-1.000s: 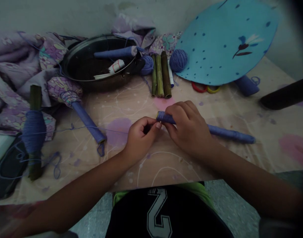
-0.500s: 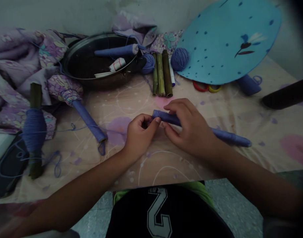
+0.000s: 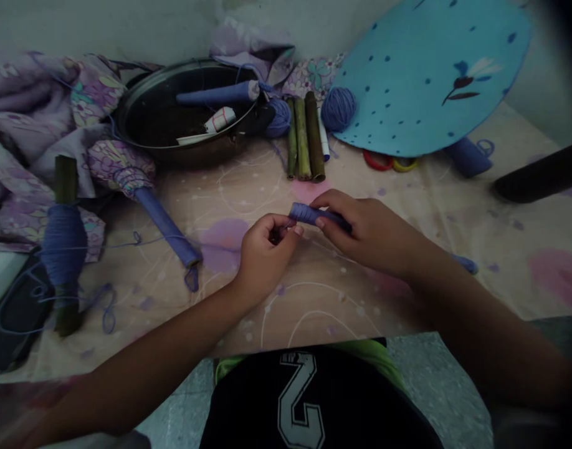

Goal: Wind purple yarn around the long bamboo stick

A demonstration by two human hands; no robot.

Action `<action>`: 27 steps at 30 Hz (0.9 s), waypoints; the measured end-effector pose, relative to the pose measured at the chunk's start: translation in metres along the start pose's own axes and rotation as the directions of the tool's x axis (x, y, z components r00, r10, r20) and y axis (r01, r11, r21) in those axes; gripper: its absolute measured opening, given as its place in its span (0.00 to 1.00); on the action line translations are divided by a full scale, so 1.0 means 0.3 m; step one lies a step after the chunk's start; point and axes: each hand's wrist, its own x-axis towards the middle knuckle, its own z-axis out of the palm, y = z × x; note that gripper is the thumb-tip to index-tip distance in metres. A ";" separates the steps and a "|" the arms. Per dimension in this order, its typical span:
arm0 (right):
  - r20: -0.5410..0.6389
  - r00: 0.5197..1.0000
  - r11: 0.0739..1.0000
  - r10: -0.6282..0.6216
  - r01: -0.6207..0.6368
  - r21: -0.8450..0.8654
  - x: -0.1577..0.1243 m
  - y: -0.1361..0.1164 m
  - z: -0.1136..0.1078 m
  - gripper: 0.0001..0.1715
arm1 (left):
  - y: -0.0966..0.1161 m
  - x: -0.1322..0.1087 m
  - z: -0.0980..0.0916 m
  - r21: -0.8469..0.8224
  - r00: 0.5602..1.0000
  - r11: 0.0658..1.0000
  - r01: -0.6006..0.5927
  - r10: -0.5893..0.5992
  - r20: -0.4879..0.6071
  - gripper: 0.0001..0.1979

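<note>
My left hand is curled at the near end of a rod wrapped in blue-violet yarn, pinching a thin blue thread that runs across the cloth from a yarn-wound stick. My right hand grips the rod a little further along, fingers over it. My right forearm hides the rod's middle, and a wrapped tip shows beyond it, probably the same rod. The thread's exact path inside my left fingers is hidden.
A dark metal pan holds a wrapped rod and a white roll. Green bamboo pieces, yarn balls, a blue paper fan and another wrapped rod lie around on the flowered cloth.
My right hand has shifted right and turned over the rod, its forearm now covering most of the rod's far part. My left hand stays near the rod's end.
</note>
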 end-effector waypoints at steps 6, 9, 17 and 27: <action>-0.145 0.989 1.000 -0.019 0.022 0.018 0.003 -0.002 0.002 0.16 | -0.011 0.010 -0.013 0.019 0.996 0.996 -0.084 0.084 0.011 0.04; -0.179 0.980 0.997 -0.080 0.078 -0.020 0.007 0.000 -0.003 0.15 | -0.009 0.008 -0.019 0.040 0.994 0.993 -0.111 0.111 0.005 0.04; -0.199 0.971 0.991 -0.132 0.129 -0.032 0.008 0.010 -0.007 0.10 | 0.002 -0.002 -0.014 -0.018 0.994 0.994 -0.106 0.106 0.005 0.03; -0.363 0.926 0.984 -0.107 0.046 -0.172 -0.010 -0.037 0.038 0.07 | 0.006 -0.005 -0.022 0.008 0.979 0.979 -0.203 0.203 0.027 0.10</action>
